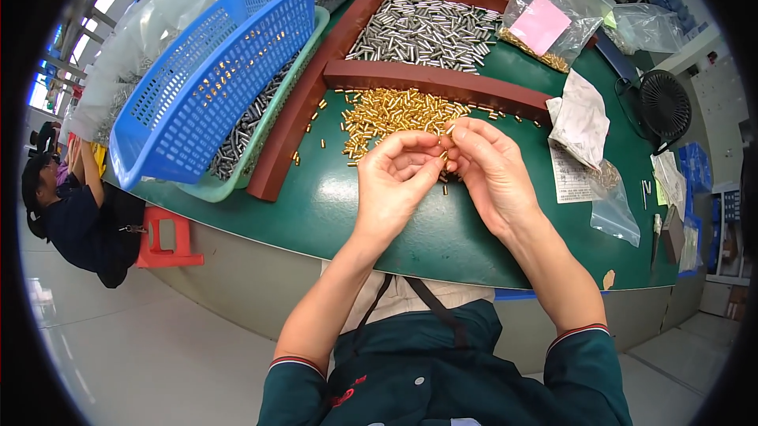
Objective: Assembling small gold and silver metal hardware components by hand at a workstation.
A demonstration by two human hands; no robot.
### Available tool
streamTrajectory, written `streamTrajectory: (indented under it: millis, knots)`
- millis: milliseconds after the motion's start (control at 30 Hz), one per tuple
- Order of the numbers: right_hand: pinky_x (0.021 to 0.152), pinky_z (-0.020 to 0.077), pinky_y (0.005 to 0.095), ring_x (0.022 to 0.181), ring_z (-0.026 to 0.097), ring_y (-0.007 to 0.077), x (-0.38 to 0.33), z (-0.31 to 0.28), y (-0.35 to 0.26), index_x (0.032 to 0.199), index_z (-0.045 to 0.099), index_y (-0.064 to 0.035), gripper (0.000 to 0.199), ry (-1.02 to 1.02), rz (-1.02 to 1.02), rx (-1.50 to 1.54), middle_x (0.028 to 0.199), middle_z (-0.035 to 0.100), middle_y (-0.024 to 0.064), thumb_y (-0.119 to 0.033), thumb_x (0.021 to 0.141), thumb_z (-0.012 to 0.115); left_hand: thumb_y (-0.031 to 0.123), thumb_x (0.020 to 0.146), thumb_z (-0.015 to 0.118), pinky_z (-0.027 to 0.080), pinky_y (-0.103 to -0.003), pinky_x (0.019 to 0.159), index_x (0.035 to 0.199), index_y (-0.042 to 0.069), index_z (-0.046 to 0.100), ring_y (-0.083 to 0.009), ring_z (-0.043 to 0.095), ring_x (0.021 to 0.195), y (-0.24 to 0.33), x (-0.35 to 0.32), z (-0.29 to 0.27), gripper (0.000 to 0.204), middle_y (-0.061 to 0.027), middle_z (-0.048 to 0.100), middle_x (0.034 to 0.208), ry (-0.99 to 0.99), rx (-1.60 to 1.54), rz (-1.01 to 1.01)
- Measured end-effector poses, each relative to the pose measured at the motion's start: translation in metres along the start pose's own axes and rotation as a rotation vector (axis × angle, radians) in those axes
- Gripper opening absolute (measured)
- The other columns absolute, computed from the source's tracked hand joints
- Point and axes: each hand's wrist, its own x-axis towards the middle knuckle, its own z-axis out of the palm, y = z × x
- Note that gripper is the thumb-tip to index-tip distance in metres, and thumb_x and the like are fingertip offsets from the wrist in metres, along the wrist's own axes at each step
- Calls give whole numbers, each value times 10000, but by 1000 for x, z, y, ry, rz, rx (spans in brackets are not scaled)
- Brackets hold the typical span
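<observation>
My left hand [395,177] and my right hand [493,169] meet fingertip to fingertip over the green table [316,213]. Both pinch small gold-coloured metal pins [444,159] between the fingers; how many each holds is hidden. Just behind the hands lies a loose heap of the same gold pins [391,114], in front of a brown wooden rail [434,82]. Beyond that rail, a pile of silver pins [426,27] fills a brown-framed bay.
A blue plastic basket [213,78] lies tilted on a green tray of dark pins [245,138] at left. Clear bags [545,11], a pink note, papers [580,122] and a small black fan [663,106] sit at right. Another person [71,205] sits left, beside a red stool [166,236].
</observation>
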Motion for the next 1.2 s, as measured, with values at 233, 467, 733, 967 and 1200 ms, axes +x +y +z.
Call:
streamTrajectory:
  millis: [233,467,733,967,1200]
  knots:
    - [708,469,237,759,576,93,-3,2,-3,998,644,-10,129,-59,-25,-58,881,646,41,-98,904,633,-50,817,671,557,-249,778,1045,-45,601,-129,665,851,7,-1,0,238,-100,668,965,4,14,-118]
    - [730,486,253,764,584,110,-2,-3,-4,993,640,-5,129,-42,15,9,878,647,57,-100,908,627,-12,874,633,577,-264,757,1041,-60,598,-165,682,793,13,-2,-4,177,-135,678,911,17,-58,-220]
    - [819,509,312,835,605,159,1,-9,-8,1011,618,-19,172,-29,80,88,922,635,77,-141,896,652,-3,887,621,582,-274,776,1063,-54,612,-180,686,799,9,-2,-8,184,-151,683,923,58,-213,-334]
    - [821,511,316,819,612,159,1,-11,-11,1027,611,-31,171,-69,100,134,919,638,76,-141,900,644,2,885,621,580,-279,776,1081,-49,612,-185,685,828,9,-3,-7,202,-154,683,954,26,-184,-304]
    - [657,455,212,695,570,71,-3,-6,-24,894,669,-7,107,-62,50,-297,779,639,3,-106,856,660,42,913,592,564,-285,836,1132,-60,591,-198,673,906,16,-5,-10,241,-160,671,999,35,-381,-416]
